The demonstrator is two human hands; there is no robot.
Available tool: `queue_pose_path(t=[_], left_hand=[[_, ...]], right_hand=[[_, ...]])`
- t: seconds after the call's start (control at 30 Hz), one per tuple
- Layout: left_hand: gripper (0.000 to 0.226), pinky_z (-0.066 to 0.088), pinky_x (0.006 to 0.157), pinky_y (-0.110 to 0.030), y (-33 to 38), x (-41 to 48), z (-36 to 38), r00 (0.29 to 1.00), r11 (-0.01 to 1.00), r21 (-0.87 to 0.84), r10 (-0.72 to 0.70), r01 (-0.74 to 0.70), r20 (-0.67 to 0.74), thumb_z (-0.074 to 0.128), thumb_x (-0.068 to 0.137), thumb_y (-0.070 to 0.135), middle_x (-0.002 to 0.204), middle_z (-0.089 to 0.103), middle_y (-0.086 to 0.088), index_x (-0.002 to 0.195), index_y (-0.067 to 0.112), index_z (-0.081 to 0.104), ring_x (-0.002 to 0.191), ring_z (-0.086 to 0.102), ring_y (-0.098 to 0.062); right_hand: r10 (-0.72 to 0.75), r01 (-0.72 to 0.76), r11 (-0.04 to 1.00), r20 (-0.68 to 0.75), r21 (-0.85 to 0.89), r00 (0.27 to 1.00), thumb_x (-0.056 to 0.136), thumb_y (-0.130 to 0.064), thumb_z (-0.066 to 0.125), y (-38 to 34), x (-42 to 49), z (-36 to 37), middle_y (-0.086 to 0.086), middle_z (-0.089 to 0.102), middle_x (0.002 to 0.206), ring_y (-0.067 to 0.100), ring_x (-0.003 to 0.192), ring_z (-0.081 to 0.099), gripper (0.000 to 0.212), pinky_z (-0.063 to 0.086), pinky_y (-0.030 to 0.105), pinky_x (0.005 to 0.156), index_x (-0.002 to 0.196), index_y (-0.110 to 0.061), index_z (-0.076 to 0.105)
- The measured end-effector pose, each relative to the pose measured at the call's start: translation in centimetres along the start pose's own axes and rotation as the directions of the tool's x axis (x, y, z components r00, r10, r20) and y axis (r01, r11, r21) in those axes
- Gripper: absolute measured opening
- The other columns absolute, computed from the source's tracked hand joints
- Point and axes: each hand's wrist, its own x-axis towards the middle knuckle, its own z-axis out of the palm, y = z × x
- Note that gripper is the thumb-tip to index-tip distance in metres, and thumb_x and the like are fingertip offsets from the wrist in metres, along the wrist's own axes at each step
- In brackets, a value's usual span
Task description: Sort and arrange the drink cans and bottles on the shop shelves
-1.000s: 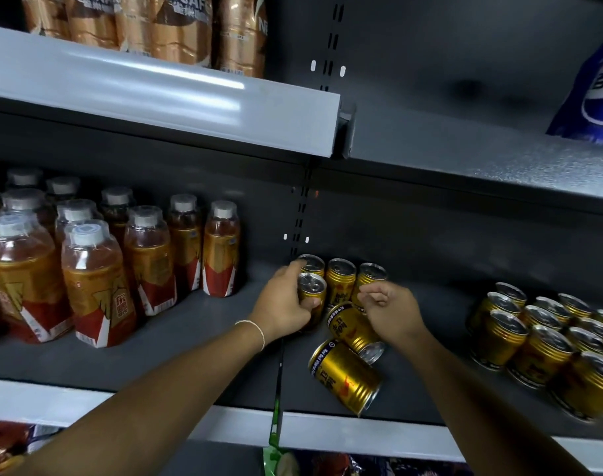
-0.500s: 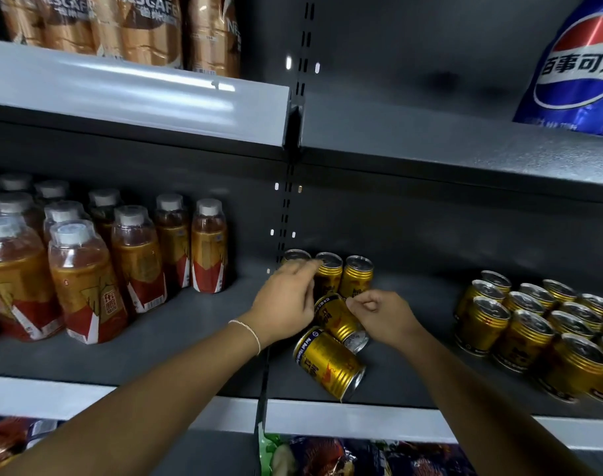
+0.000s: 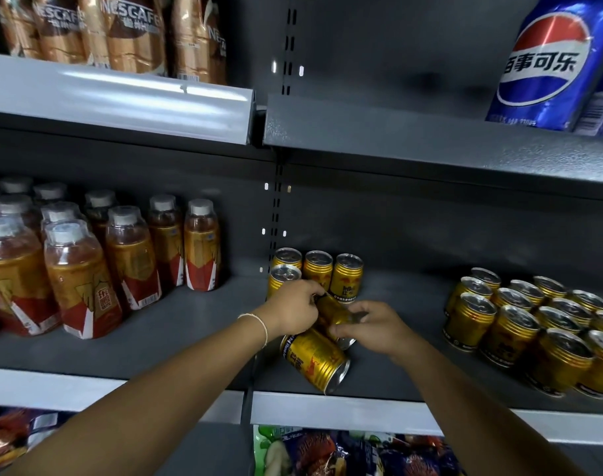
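Note:
On the dark middle shelf [image 3: 190, 338] several gold drink cans stand upright at the back [image 3: 346, 276]. Two more gold cans lie on their sides in front of them. My left hand [image 3: 293, 312] and my right hand [image 3: 372, 326] both grip the rear lying can [image 3: 332, 312] from either side. The front lying can [image 3: 313, 359] rests loose on the shelf just below my hands, its top pointing down-right.
A block of several upright gold cans [image 3: 533, 324] fills the shelf's right. Amber tea bottles with red labels [image 3: 128, 255] stand at the left. Above are brown Nescafe bottles [image 3: 131, 32] and blue Pepsi cans [image 3: 550, 63]. Snack bags [image 3: 344, 451] lie below.
My left hand left the upright can at the back and came down onto the rear lying can. My right hand closed on that can from the right.

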Motion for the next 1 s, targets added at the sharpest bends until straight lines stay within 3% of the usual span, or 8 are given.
queue_pose_path(t=[0.17,0.23,0.37,0.47,0.57,0.67,0.83,1.0], left_hand=[[0.051,0.036,0.098,-0.018,0.5,0.6,0.0,0.997,0.999,0.046,0.021,-0.025,0.078,0.058,0.090,0.008,0.141,0.053,0.000,0.139,0.018,0.053,0.130,0.048,-0.018],[0.056,0.036,0.097,-0.018,0.9,0.9,0.1,0.994,0.997,0.068,0.031,-0.038,0.102,0.063,0.085,0.009,0.139,0.055,0.001,0.139,0.019,0.053,0.129,0.049,-0.017],[0.052,0.048,0.091,-0.027,1.5,1.7,0.4,0.989,0.985,0.148,0.067,-0.086,0.134,0.076,0.079,0.018,0.122,0.063,0.001,0.129,0.019,0.060,0.111,0.058,-0.017],[0.048,0.044,0.078,-0.024,1.7,2.1,1.0,0.990,0.986,0.145,0.071,-0.088,0.118,0.082,0.075,0.026,0.111,0.064,0.002,0.118,0.018,0.063,0.100,0.058,-0.016],[0.039,0.038,0.062,-0.018,1.5,2.3,1.4,0.997,0.990,0.124,0.061,-0.067,0.055,0.084,0.071,0.030,0.094,0.060,0.007,0.103,0.021,0.063,0.086,0.056,-0.012],[0.035,0.032,0.052,-0.018,1.4,2.3,1.4,1.000,0.993,0.117,0.024,-0.025,0.015,0.085,0.069,0.036,0.079,0.053,0.012,0.085,0.026,0.056,0.070,0.050,-0.005],[0.037,0.031,0.050,-0.018,1.4,2.0,1.3,1.000,0.995,0.097,-0.003,0.004,-0.010,0.083,0.070,0.039,0.075,0.051,0.013,0.073,0.030,0.047,0.066,0.050,-0.004],[0.008,0.037,0.056,-0.021,0.4,1.2,1.1,0.993,0.995,0.016,-0.101,0.100,0.053,0.061,0.087,0.018,0.084,0.054,0.004,0.082,0.021,0.055,0.076,0.052,-0.010]], right_hand=[[0.033,-0.032,0.997,-0.021,0.065,0.999,0.064,-0.038,0.090,0.2,0.3,-1.5,-0.001,0.066,0.103,0.015,0.091,0.068,0.048,0.056,0.029,0.067,0.103,-0.030,0.063],[0.049,-0.046,0.995,-0.038,0.087,0.998,0.071,-0.034,0.088,0.0,0.6,-2.1,0.001,0.063,0.106,0.017,0.092,0.068,0.056,0.058,0.030,0.066,0.118,-0.027,0.058],[0.059,-0.050,0.983,-0.048,0.178,0.997,0.076,-0.028,0.086,-0.4,0.8,-2.9,0.008,0.064,0.105,0.021,0.090,0.071,0.064,0.061,0.040,0.080,0.130,-0.024,0.051],[0.035,-0.016,0.983,-0.100,0.185,0.994,0.075,-0.030,0.086,-0.6,1.0,-3.1,0.009,0.066,0.105,0.022,0.095,0.069,0.066,0.058,0.045,0.091,0.131,-0.022,0.051],[0.002,0.029,0.982,-0.167,0.187,0.986,0.075,-0.036,0.086,-0.6,1.1,-2.8,0.005,0.068,0.103,0.019,0.096,0.068,0.061,0.056,0.040,0.093,0.125,-0.019,0.056],[-0.045,0.080,0.976,-0.172,0.204,0.984,0.073,-0.034,0.088,-0.3,1.1,-2.1,-0.003,0.073,0.096,0.011,0.088,0.071,0.047,0.055,0.025,0.079,0.110,-0.017,0.064],[-0.107,0.141,0.959,-0.146,0.246,0.983,0.072,-0.020,0.089,0.0,1.8,-1.0,-0.004,0.077,0.094,0.009,0.085,0.073,0.044,0.057,0.025,0.072,0.110,-0.022,0.066],[-0.184,0.231,0.945,-0.205,0.232,0.961,0.070,-0.005,0.088,0.0,3.1,0.5,0.000,0.070,0.112,0.018,0.102,0.070,0.067,0.055,0.047,0.095,0.127,-0.021,0.056]])
